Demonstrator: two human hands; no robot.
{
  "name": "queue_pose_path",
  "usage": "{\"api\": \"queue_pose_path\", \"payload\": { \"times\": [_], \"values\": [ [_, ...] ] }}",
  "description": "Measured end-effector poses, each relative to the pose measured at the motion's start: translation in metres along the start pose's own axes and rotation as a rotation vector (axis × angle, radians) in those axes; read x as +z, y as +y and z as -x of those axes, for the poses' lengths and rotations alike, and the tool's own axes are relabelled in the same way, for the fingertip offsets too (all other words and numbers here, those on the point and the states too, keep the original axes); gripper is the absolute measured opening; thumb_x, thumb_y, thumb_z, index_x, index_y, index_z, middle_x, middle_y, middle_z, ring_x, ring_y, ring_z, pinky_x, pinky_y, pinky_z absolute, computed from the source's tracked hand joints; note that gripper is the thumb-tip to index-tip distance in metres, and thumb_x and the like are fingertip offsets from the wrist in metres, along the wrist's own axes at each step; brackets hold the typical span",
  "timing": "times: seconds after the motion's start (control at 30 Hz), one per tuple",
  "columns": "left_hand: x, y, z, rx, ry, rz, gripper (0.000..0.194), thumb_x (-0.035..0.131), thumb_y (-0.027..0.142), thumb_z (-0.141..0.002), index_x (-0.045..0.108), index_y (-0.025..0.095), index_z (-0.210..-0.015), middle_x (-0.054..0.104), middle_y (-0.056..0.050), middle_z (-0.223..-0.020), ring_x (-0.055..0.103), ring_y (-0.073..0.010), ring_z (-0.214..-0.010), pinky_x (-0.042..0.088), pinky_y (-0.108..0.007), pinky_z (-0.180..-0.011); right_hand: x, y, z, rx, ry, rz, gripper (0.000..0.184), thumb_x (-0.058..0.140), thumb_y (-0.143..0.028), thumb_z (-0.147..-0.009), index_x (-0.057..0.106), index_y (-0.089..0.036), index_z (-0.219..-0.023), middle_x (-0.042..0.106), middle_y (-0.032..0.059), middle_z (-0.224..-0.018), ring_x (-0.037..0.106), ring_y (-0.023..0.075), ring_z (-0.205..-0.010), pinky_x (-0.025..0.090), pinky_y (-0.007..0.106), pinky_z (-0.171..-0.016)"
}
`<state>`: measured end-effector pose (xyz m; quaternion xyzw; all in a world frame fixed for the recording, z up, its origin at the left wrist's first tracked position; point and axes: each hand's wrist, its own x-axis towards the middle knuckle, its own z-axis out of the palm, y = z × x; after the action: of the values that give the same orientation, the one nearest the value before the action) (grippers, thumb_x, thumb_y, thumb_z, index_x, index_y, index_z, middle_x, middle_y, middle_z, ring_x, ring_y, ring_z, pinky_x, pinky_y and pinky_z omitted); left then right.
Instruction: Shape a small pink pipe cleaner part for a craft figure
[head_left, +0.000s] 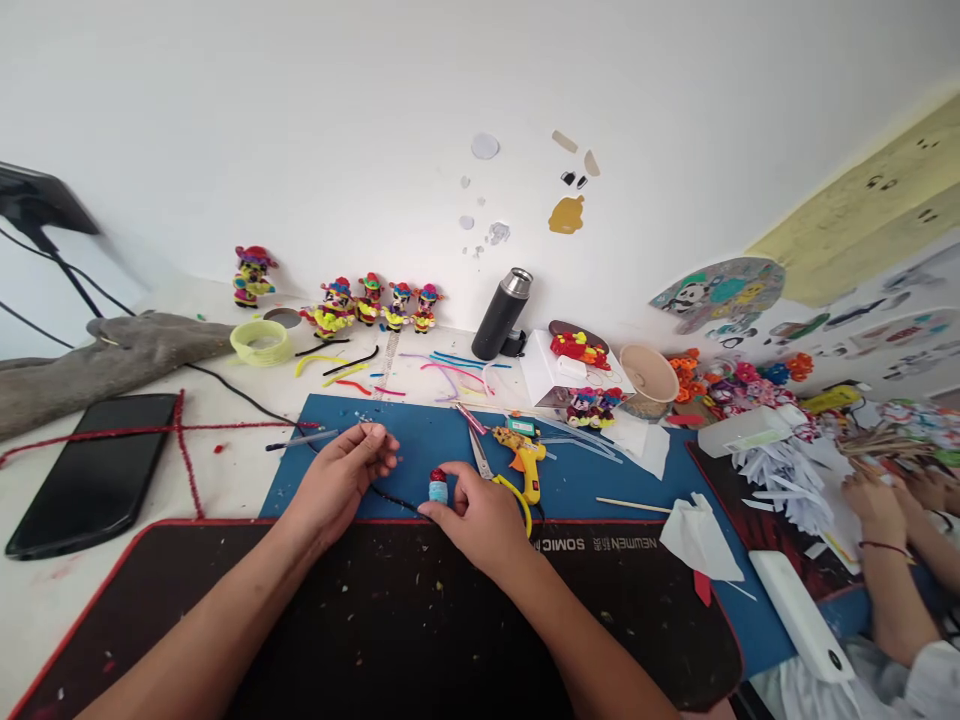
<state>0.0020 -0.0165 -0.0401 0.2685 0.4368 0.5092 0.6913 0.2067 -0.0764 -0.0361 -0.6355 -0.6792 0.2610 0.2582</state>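
Note:
My right hand (487,515) grips a small red-and-light-blue wound cylinder (438,488) between thumb and fingers, with its red end up. To the left, my left hand (345,470) is raised over the blue mat with thumb and fingertips pinched together; whatever they may hold is too small to see. Close beside my right hand lie yellow-handled scissors (517,495) and a yellow glue gun (527,460). A black cable passes between my two hands.
Several pipe-cleaner figures (330,310) stand along the wall, near a black flask (502,315) and loose coloured pipe cleaners (356,375). A phone (94,470) lies left. At right, a co-worker's hands (874,505) are near paper strips (784,485). A black desk pad (390,640) is in front.

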Motion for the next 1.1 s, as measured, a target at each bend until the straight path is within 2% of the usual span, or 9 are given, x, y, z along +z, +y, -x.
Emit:
{"api": "queue_pose_path", "payload": {
  "times": [0.17, 0.37, 0.5, 0.6, 0.67, 0.8, 1.1],
  "values": [
    [-0.004, 0.0, 0.002, -0.011, -0.03, 0.024, 0.042, 0.094, 0.052, -0.069, 0.072, 0.019, -0.079, 0.067, -0.001, -0.077, 0.057, -0.0128, -0.063, 0.045, -0.022, -0.056, 0.004, -0.009, -0.02, -0.046, -0.006, 0.181, 0.047, 0.082, -0.055, -0.085, 0.074, -0.029, -0.123, 0.067, -0.0018, -0.068, 0.059, 0.0192, -0.059, 0.031, 0.029, -0.059],
    [0.0, 0.002, 0.003, -0.067, -0.043, 0.042, 0.044, 0.095, 0.053, -0.066, 0.07, 0.018, -0.075, 0.065, -0.001, -0.073, 0.054, -0.012, -0.059, 0.044, -0.023, -0.055, 0.02, -0.006, -0.033, -0.039, -0.069, 0.306, 0.049, 0.083, -0.057, -0.084, 0.072, -0.027, -0.121, 0.071, 0.001, -0.073, 0.064, 0.0228, -0.066, 0.028, 0.03, -0.06],
    [0.0, 0.003, 0.003, -0.082, -0.042, 0.05, 0.046, 0.096, 0.054, -0.064, 0.069, 0.018, -0.074, 0.063, 0.0, -0.072, 0.053, -0.0115, -0.058, 0.043, -0.023, -0.054, 0.02, -0.005, -0.033, -0.02, -0.082, 0.258, 0.059, 0.084, -0.059, -0.082, 0.07, -0.026, -0.129, 0.07, 0.0006, -0.074, 0.063, 0.0219, -0.065, 0.031, 0.029, -0.06],
    [0.0, 0.003, 0.004, -0.095, -0.049, 0.044, 0.047, 0.096, 0.054, -0.064, 0.068, 0.017, -0.075, 0.063, 0.0, -0.072, 0.053, -0.0113, -0.058, 0.042, -0.023, -0.054, 0.016, -0.004, -0.029, -0.002, -0.09, 0.128, 0.065, 0.082, -0.057, -0.084, 0.066, -0.025, -0.139, 0.067, -0.0021, -0.073, 0.061, 0.019, -0.064, 0.036, 0.028, -0.061],
    [0.0, 0.002, 0.004, -0.097, -0.056, 0.041, 0.047, 0.095, 0.055, -0.066, 0.068, 0.017, -0.076, 0.063, 0.0, -0.073, 0.053, -0.0111, -0.059, 0.042, -0.023, -0.055, 0.013, -0.001, -0.024, 0.009, -0.073, 0.026, 0.056, 0.078, -0.052, -0.089, 0.067, -0.024, -0.137, 0.063, -0.0037, -0.07, 0.06, 0.0171, -0.064, 0.04, 0.027, -0.063],
    [0.0, 0.0, 0.005, -0.094, -0.074, 0.03, 0.045, 0.092, 0.053, -0.072, 0.068, 0.017, -0.078, 0.063, 0.0, -0.074, 0.051, -0.0108, -0.059, 0.04, -0.023, -0.054, 0.013, 0.004, -0.014, -0.001, -0.001, -0.09, 0.031, 0.069, -0.043, -0.096, 0.075, -0.022, -0.118, 0.056, -0.0044, -0.066, 0.055, 0.0149, -0.06, 0.04, 0.026, -0.063],
    [0.002, -0.002, 0.007, -0.115, -0.134, 0.003, 0.044, 0.091, 0.053, -0.074, 0.066, 0.016, -0.075, 0.058, 0.002, -0.071, 0.046, -0.009, -0.058, 0.036, -0.021, -0.053, 0.013, -0.009, -0.009, 0.009, 0.104, -0.283, 0.021, 0.067, -0.041, -0.095, 0.075, -0.022, -0.1, 0.048, -0.0066, -0.058, 0.046, 0.0133, -0.052, 0.038, 0.027, -0.056]
  ]
}}
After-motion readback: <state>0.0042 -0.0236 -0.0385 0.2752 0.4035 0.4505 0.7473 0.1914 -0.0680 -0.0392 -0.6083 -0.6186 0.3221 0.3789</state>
